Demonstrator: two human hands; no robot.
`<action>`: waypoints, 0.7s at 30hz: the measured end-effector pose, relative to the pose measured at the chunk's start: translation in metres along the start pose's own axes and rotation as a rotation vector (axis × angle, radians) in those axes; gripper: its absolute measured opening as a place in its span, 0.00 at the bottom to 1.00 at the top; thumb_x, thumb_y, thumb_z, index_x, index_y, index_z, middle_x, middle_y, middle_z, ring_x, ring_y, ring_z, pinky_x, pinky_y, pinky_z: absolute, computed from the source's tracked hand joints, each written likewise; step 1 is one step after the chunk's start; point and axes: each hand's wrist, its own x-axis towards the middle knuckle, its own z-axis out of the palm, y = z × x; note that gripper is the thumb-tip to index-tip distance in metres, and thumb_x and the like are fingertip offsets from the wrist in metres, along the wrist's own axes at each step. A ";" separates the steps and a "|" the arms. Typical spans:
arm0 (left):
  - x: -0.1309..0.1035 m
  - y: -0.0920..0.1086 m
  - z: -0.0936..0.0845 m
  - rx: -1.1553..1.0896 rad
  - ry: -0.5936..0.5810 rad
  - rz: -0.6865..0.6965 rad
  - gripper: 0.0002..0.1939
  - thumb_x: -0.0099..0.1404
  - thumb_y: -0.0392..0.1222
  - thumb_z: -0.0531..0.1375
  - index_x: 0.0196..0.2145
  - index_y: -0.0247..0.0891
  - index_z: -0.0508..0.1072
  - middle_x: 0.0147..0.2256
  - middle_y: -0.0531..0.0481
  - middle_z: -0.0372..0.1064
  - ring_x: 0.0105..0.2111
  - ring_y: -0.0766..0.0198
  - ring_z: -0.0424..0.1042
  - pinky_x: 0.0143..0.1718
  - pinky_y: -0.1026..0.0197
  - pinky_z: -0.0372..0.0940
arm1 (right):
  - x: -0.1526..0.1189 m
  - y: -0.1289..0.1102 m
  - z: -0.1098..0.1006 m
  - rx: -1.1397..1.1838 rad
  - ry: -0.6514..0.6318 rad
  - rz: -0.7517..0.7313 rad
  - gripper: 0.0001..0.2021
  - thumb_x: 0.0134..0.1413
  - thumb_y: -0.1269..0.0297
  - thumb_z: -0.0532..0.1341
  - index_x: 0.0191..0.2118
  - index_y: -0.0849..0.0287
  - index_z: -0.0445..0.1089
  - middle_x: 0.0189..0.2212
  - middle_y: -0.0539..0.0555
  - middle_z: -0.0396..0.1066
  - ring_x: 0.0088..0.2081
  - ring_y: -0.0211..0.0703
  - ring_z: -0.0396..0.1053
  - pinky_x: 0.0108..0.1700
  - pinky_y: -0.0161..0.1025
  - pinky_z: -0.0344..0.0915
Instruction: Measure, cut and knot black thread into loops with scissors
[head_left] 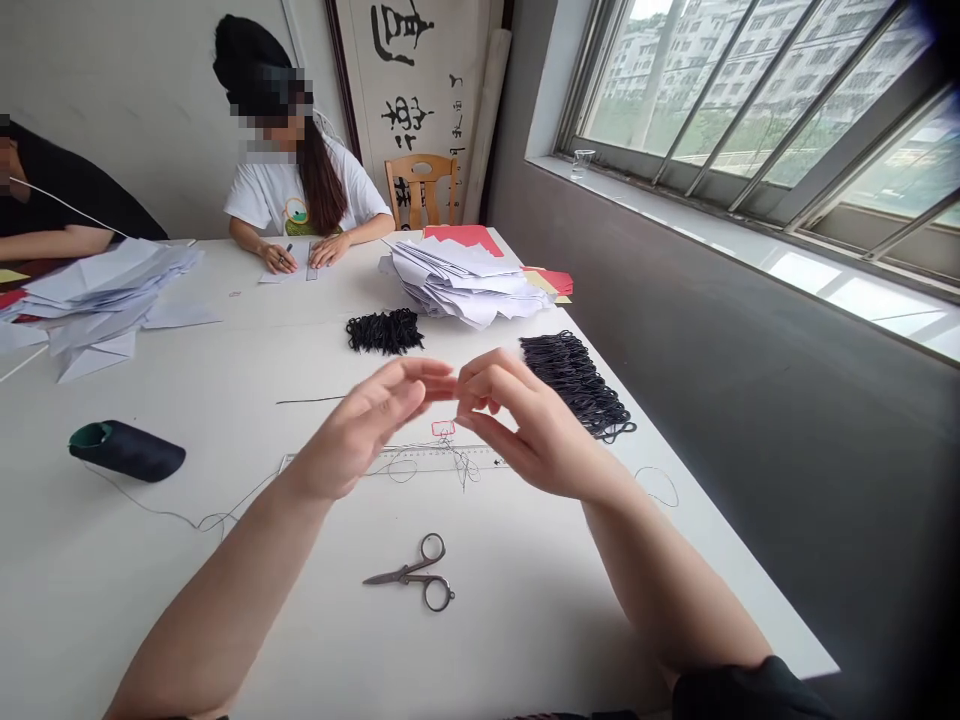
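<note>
My left hand [382, 420] is raised over the table with its fingers stretched out towards my right hand; nothing shows in it. My right hand [521, 425] has its fingers curled and pinched together, and whatever is between them is too small to make out. Just below the fingertips, a loose tangle of thin dark thread [459, 462] lies across a clear ruler [409, 460]. Nearer to me are metal scissors [405, 576] with their blades together. On the left, a spool of dark thread [131, 452] rests on its side, a strand trailing from it.
Bundles of black looped cords lie behind my hands [385, 331] and beside my right hand [574, 380]. Paper stacks stand at the back [465, 280] and left [112, 285]. Across the white table [300, 650], a person [315, 200] writes with a ruler; another person sits far left.
</note>
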 end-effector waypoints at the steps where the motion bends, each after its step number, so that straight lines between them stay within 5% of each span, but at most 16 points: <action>1: 0.005 -0.006 0.004 -0.120 -0.065 -0.046 0.19 0.67 0.56 0.54 0.46 0.41 0.71 0.44 0.45 0.70 0.44 0.59 0.69 0.46 0.58 0.65 | 0.001 0.001 0.005 -0.068 -0.004 -0.003 0.04 0.64 0.72 0.52 0.37 0.57 0.59 0.39 0.56 0.62 0.38 0.41 0.62 0.40 0.41 0.65; 3: 0.011 -0.016 0.010 -0.197 -0.120 -0.150 0.19 0.66 0.57 0.54 0.41 0.38 0.71 0.37 0.45 0.69 0.32 0.64 0.68 0.33 0.62 0.65 | 0.001 0.004 0.009 -0.188 -0.010 0.009 0.04 0.64 0.73 0.51 0.37 0.57 0.59 0.39 0.57 0.62 0.38 0.42 0.61 0.41 0.43 0.64; 5: 0.012 -0.020 0.007 -0.110 -0.077 -0.229 0.16 0.65 0.54 0.58 0.36 0.37 0.72 0.31 0.49 0.66 0.21 0.72 0.57 0.20 0.67 0.54 | 0.001 0.008 0.009 -0.253 -0.006 0.053 0.04 0.64 0.73 0.50 0.38 0.57 0.58 0.39 0.57 0.62 0.39 0.43 0.60 0.41 0.44 0.63; 10: 0.014 -0.019 -0.023 0.126 0.088 -0.261 0.15 0.58 0.52 0.65 0.31 0.36 0.76 0.21 0.56 0.54 0.16 0.76 0.41 0.15 0.65 0.35 | 0.000 0.020 0.005 -0.186 0.038 0.220 0.03 0.65 0.69 0.52 0.37 0.57 0.59 0.36 0.54 0.63 0.36 0.41 0.62 0.38 0.41 0.64; 14: 0.013 -0.015 -0.034 0.049 0.246 -0.158 0.14 0.56 0.51 0.66 0.31 0.36 0.75 0.19 0.57 0.52 0.15 0.77 0.40 0.15 0.65 0.33 | 0.001 0.027 0.034 0.240 0.021 0.422 0.06 0.65 0.62 0.53 0.41 0.58 0.61 0.45 0.56 0.67 0.33 0.35 0.68 0.31 0.36 0.66; 17: 0.010 -0.009 -0.036 0.012 0.326 -0.065 0.14 0.55 0.50 0.67 0.30 0.36 0.75 0.19 0.57 0.55 0.14 0.77 0.42 0.14 0.65 0.34 | -0.001 0.028 0.072 0.610 -0.189 0.536 0.19 0.61 0.58 0.57 0.55 0.56 0.56 0.57 0.61 0.62 0.35 0.36 0.72 0.31 0.36 0.69; 21: 0.000 0.005 -0.057 0.032 0.530 0.204 0.11 0.58 0.46 0.66 0.31 0.35 0.74 0.20 0.57 0.60 0.14 0.79 0.45 0.13 0.71 0.40 | -0.012 0.025 0.108 0.668 -0.408 0.573 0.18 0.60 0.60 0.59 0.54 0.57 0.60 0.48 0.58 0.72 0.42 0.41 0.73 0.42 0.42 0.70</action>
